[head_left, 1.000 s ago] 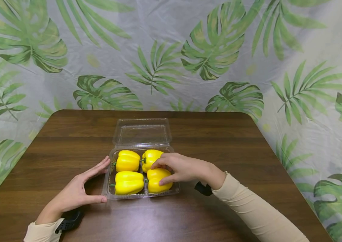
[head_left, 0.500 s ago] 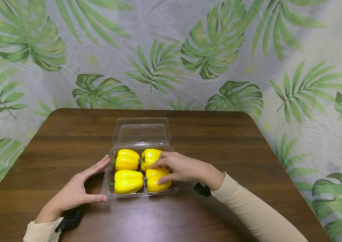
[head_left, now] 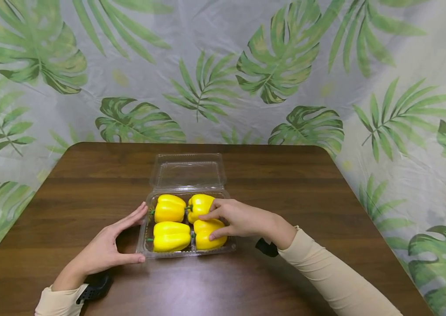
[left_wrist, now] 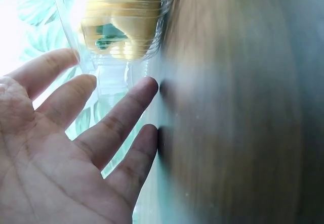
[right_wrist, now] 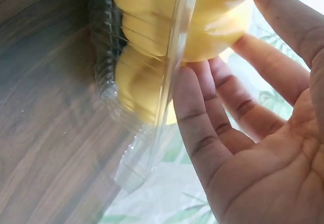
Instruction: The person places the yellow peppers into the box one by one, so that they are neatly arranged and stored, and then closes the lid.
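An open clear plastic clamshell box (head_left: 171, 255) lies on the table with yellow bell peppers in it, two at the back and two in front. My right hand (head_left: 242, 218) holds the front right bell pepper (head_left: 205, 227), thumb on its near side and fingers on its far side. In the right wrist view, those fingertips (right_wrist: 190, 77) are right at the box's rim. My left hand (head_left: 106, 245) spreads along the box's left side, its thumb at the near corner and its straight fingers farther back. The front left bell pepper (head_left: 171, 237) has its green stem pointing left.
The box's clear lid (head_left: 189, 172) is folded back toward the far edge of the brown wooden table (head_left: 286, 175). Behind the table hangs a leaf-patterned cloth (head_left: 215, 26). A black wrist strap (head_left: 95, 287) shows on the left arm.
The box with its bell peppers has shifted slightly to the right. My left hand has moved right along with it, while the right hand stays at the front right bell pepper.
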Action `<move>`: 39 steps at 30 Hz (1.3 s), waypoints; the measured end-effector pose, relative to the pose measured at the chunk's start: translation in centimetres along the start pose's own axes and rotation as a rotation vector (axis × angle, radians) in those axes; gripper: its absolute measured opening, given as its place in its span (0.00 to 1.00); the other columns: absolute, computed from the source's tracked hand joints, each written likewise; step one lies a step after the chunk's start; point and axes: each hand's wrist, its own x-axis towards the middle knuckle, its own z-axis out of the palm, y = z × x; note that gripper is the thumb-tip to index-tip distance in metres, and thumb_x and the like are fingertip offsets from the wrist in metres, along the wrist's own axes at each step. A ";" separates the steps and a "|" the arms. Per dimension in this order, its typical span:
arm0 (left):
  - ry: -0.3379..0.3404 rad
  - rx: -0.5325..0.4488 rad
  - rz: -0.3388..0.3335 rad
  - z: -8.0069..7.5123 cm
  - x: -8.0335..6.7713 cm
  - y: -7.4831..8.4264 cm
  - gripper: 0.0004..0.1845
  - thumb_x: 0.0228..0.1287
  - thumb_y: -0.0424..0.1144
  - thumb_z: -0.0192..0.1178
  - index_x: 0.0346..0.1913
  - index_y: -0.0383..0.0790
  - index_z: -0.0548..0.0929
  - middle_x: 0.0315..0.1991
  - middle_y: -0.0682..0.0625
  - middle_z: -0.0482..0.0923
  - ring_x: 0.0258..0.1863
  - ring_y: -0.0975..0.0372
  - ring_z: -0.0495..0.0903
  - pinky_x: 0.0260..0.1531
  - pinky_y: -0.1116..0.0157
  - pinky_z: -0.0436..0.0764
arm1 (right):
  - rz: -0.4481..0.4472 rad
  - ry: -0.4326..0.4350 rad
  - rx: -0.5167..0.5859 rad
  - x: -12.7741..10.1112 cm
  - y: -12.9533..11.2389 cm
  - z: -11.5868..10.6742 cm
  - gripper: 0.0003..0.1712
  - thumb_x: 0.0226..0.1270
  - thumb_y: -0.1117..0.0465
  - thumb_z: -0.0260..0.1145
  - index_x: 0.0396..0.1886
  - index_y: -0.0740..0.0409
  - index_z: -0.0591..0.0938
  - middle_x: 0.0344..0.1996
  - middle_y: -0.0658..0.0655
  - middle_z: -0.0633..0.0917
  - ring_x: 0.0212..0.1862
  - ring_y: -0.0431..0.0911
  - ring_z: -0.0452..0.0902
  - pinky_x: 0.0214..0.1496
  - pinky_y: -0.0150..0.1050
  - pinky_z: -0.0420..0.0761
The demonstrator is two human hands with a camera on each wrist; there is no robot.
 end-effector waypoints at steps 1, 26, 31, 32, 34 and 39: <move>-0.002 0.006 0.003 0.1 0.1 0.0 0.61 0.48 0.45 0.88 0.85 0.50 0.64 0.87 0.47 0.58 0.66 0.79 0.77 0.68 0.88 0.51 | 0.005 -0.001 0.004 -0.1 0.1 0.0 0.36 0.70 0.49 0.76 0.75 0.52 0.80 0.42 0.52 0.78 0.37 0.40 0.67 0.41 0.31 0.71; -0.049 0.116 -0.001 0.3 1.7 0.9 0.61 0.50 0.56 0.85 0.86 0.52 0.63 0.87 0.50 0.58 0.68 0.70 0.79 0.68 0.85 0.56 | 0.058 -0.031 -0.026 -1.0 0.7 -0.5 0.36 0.72 0.47 0.74 0.76 0.51 0.78 0.43 0.52 0.77 0.41 0.42 0.65 0.43 0.33 0.67; -0.050 0.109 0.017 0.0 1.8 1.1 0.60 0.50 0.56 0.85 0.85 0.51 0.64 0.86 0.48 0.59 0.76 0.74 0.66 0.68 0.88 0.52 | 0.051 -0.004 0.027 -1.4 1.1 -0.8 0.36 0.72 0.46 0.74 0.77 0.48 0.78 0.45 0.53 0.78 0.46 0.46 0.73 0.48 0.36 0.75; -0.052 0.105 0.022 -0.1 1.9 1.1 0.60 0.50 0.56 0.85 0.85 0.51 0.64 0.86 0.47 0.59 0.77 0.74 0.64 0.68 0.88 0.52 | 0.048 0.001 0.037 -1.5 1.4 -0.9 0.36 0.73 0.46 0.74 0.77 0.48 0.78 0.46 0.53 0.79 0.48 0.47 0.75 0.51 0.38 0.77; -0.057 0.102 0.028 -0.3 2.0 1.1 0.59 0.52 0.55 0.85 0.85 0.50 0.64 0.86 0.47 0.60 0.76 0.73 0.68 0.68 0.87 0.55 | 0.045 0.019 0.052 -1.7 1.9 -1.2 0.36 0.74 0.45 0.73 0.78 0.49 0.77 0.50 0.53 0.81 0.53 0.50 0.78 0.57 0.44 0.80; -0.045 0.118 0.015 -1.1 2.7 0.8 0.51 0.61 0.48 0.80 0.84 0.47 0.66 0.83 0.44 0.67 0.63 0.60 0.85 0.64 0.75 0.76 | 0.075 0.120 0.111 -2.0 3.9 -2.0 0.33 0.77 0.49 0.72 0.77 0.50 0.78 0.54 0.54 0.84 0.53 0.49 0.80 0.58 0.49 0.84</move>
